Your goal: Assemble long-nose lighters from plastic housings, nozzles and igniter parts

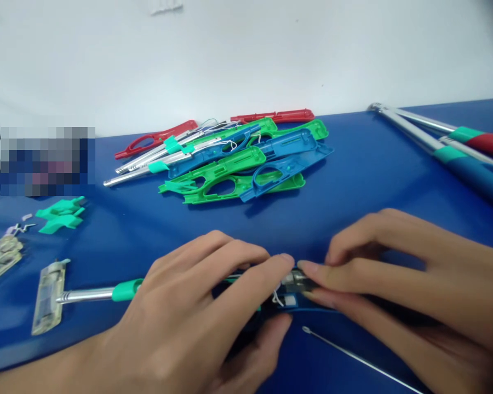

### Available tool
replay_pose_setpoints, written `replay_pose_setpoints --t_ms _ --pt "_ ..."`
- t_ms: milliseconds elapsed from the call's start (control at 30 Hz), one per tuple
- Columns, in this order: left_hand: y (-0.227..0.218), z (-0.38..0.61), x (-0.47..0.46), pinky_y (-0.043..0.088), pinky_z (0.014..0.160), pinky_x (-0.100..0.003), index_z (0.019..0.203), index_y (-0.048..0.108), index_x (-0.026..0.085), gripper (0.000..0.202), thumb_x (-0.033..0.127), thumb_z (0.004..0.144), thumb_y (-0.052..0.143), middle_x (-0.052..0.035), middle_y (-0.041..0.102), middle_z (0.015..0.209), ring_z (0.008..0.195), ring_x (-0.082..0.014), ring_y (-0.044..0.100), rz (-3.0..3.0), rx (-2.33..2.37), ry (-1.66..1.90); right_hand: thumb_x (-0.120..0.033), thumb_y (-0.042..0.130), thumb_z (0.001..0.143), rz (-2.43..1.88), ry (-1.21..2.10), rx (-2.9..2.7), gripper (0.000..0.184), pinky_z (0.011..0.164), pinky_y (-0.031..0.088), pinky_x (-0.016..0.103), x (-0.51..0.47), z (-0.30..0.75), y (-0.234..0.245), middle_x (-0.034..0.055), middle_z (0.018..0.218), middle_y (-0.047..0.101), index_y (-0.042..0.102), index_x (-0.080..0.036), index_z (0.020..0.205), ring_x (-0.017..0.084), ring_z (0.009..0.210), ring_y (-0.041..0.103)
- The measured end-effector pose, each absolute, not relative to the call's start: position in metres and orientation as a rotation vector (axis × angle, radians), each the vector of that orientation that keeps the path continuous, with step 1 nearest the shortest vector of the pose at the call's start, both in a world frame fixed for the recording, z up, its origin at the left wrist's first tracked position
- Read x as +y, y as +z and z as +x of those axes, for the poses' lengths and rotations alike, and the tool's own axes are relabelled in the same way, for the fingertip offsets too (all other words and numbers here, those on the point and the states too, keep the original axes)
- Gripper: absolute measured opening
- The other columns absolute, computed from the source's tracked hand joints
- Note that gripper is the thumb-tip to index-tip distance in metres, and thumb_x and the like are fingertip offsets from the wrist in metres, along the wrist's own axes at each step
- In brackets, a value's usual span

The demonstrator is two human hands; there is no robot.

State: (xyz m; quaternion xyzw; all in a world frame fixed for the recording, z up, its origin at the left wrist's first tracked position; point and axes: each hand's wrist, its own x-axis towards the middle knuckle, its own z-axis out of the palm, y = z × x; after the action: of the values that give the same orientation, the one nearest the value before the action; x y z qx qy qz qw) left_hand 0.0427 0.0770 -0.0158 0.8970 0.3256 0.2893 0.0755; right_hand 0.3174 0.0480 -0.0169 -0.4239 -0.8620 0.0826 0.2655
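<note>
My left hand and my right hand meet at the front of the blue table, fingers curled over a blue plastic handle shell lying flat. Both sets of fingertips press on a small metal and white part with a white thread in the shell's middle. A telescopic metal rod with a green collar sticks out leftward from under my left hand and ends in a clear plastic head. A thin metal wire lies just in front of my right hand.
A heap of green, blue and red handle shells with several metal rods lies at the table's middle back. Finished long rods lie at the right. Green clips and clear plastic parts sit at the left edge. A white wall stands behind.
</note>
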Motion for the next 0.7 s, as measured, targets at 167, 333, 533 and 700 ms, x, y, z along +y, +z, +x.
replay_pose_setpoints --t_ms 167,333,533,700 --pt "-0.0165 0.0407 0.0798 0.070 0.092 -0.027 0.126 0.076 0.026 0.014 0.035 0.116 0.076 0.0033 0.088 0.114 0.095 -0.0141 0.082 2.712 0.896 0.823 -0.030 0.069 0.118 -1.191 0.260 -2.252 0.010 0.069 0.061 0.022 0.0456 0.3164 -0.0191 -0.0038 0.110 0.074 0.073 -0.037 0.124 0.011 0.089 0.074" --pt "-0.0167 0.0389 0.0805 0.070 0.094 -0.026 0.128 0.075 0.025 0.016 0.038 0.119 0.073 0.0051 0.089 0.114 0.095 -0.0128 0.084 2.764 0.851 0.882 -0.032 0.069 0.118 -1.211 0.275 -2.228 0.008 0.068 0.060 0.021 0.0480 0.3129 -0.0216 -0.0045 0.112 0.073 0.073 -0.038 0.123 0.010 0.085 0.073" --pt "-0.0129 0.0378 0.0731 0.078 0.089 -0.034 0.121 0.082 0.031 0.021 0.046 0.121 0.067 0.0072 0.093 0.114 0.094 -0.0174 0.091 2.929 0.960 0.863 -0.030 0.069 0.117 -1.173 0.363 -2.201 0.007 0.079 0.064 0.021 0.0494 0.3138 -0.0200 -0.0054 0.115 0.078 0.069 -0.035 0.113 0.011 0.091 0.078" --pt "-0.0092 0.0341 0.0718 0.080 0.082 -0.034 0.116 0.085 0.032 0.024 0.043 0.122 0.065 0.0089 0.093 0.117 0.093 -0.0191 0.093 2.988 0.944 0.823 -0.054 0.081 0.107 -1.169 0.340 -2.159 0.019 0.075 0.068 0.034 0.0537 0.3080 -0.0186 0.0039 0.109 0.083 0.085 -0.036 0.109 0.027 0.097 0.082"
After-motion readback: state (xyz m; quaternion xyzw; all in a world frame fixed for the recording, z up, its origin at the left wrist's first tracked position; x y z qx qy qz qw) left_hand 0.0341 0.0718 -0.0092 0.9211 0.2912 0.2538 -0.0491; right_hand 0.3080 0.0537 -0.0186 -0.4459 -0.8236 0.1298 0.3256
